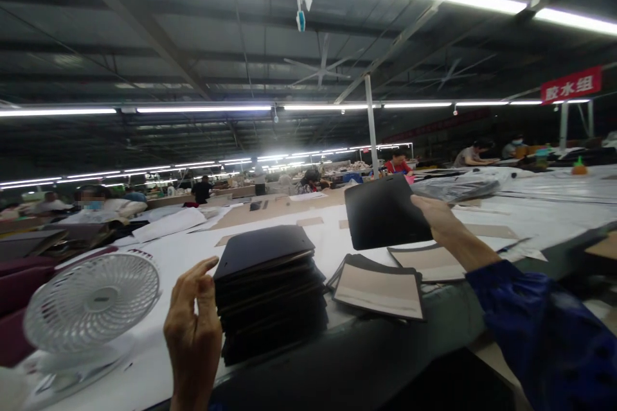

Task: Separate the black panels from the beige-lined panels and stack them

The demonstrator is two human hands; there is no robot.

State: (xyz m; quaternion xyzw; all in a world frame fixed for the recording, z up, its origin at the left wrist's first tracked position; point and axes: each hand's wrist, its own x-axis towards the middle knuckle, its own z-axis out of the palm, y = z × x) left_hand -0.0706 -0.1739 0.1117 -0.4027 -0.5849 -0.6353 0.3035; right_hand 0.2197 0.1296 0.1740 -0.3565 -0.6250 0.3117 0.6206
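A white electric fan (91, 302) stands at the table's (149, 359) near left corner; an orange bottle (579, 169) with green nozzle sits toward its far right edge, beyond clear plastic wrapping (453, 183).

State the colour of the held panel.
The held panel is black with a faint sheen, showing best in the head view.

From my remote seat I'm seeing the single panel (385, 213) showing plain black with a soft grey sheen. The stack (272, 302) is reading black too, its top leaning towards dark slate. The loose panels (378, 288) are showing beige faces with a paler streak and black edging. I'm picking out a deep blue sleeve (544, 327), a white table (186, 253), a white fan (94, 298) with a swirling grille, maroon material (19, 314), an orange bottle (579, 170) with a green tip, and a red sign (571, 85) bearing white characters.
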